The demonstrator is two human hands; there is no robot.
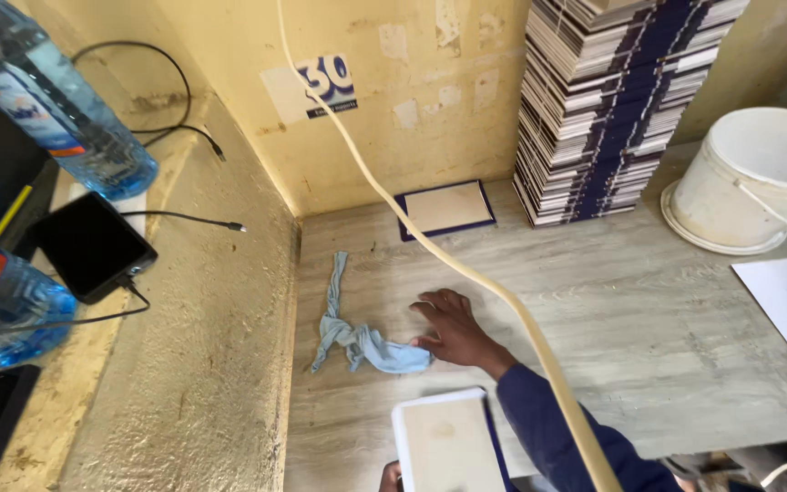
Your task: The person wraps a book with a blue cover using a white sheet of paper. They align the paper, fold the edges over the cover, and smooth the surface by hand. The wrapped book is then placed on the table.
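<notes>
Centre-right of frame: grey wood-grain tabletop (630, 310) bare, open passage. Obstacles: cream hose (466, 273) running diagonally across centre; tall stack of blue-and-white booklets (608, 109) upper right; white plastic bucket (758, 182) far right; crumpled light-blue cloth (362, 342) lower centre-left. Rough concrete ledge (202, 346) bounds table's left edge.

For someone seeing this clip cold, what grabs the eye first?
Mid-table, the right hand rests on a knotted light-blue cloth. At the bottom edge the left hand holds a white-faced, blue-edged board. A tall stack of similar boards stands at the back against the yellow wall, a white bucket sits to its right, and a pale hose crosses the view diagonally.
</notes>
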